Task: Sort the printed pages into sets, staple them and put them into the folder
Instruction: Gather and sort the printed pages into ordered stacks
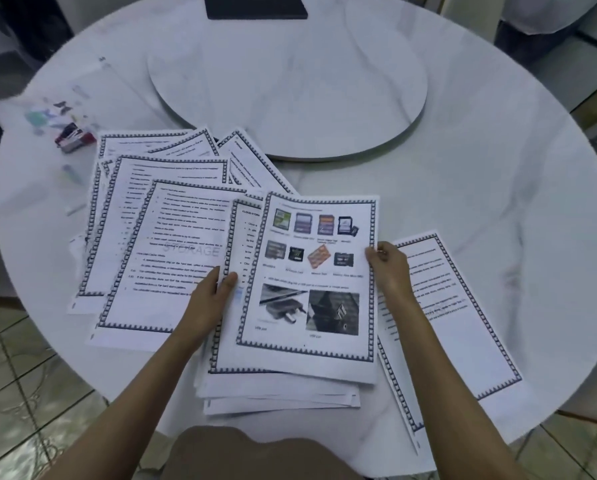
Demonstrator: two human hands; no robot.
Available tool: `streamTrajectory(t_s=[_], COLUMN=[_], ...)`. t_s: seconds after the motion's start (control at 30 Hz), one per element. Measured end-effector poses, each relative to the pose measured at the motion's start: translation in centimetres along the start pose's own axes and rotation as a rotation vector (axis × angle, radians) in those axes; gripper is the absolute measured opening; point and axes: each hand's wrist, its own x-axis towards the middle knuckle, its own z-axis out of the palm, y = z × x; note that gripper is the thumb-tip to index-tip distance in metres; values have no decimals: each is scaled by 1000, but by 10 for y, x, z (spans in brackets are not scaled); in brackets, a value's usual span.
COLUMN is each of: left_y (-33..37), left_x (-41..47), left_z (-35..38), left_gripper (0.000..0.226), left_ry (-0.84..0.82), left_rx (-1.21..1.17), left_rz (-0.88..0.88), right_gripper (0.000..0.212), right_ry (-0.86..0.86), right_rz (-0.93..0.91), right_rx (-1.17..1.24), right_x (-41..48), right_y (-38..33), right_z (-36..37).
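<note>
Right hand (389,263) pinches the right edge of the picture page (316,282), top sheet of the near stack (276,393) at the tabletop (463,161) front edge. Left hand (214,289) clamps the stack's left side, thumb on top. Fanned text pages (162,237) lie to the left, one page (463,317) to the right. Stapler (73,136), prob. red/black, blurred, far left w/ a clear folder (58,98).
</note>
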Motion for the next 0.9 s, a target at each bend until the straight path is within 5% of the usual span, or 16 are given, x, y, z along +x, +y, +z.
streamTrajectory(t_s=[0.3, 0.57, 0.9], left_y=[2, -1, 0], left_x=[1, 3, 0], left_z=[6, 6, 11], left_gripper=[33, 33, 36], left_ry=[11, 25, 58], left_rx=[39, 41, 35], left_rz=[57, 71, 78], right_gripper=[21, 25, 71], right_ry=[-79, 168, 232], right_rz=[-77, -57, 278], right_rx=[-115, -173, -597], right_x=[-18, 2, 8], right_y=[-12, 13, 68], right_z=[27, -52, -121])
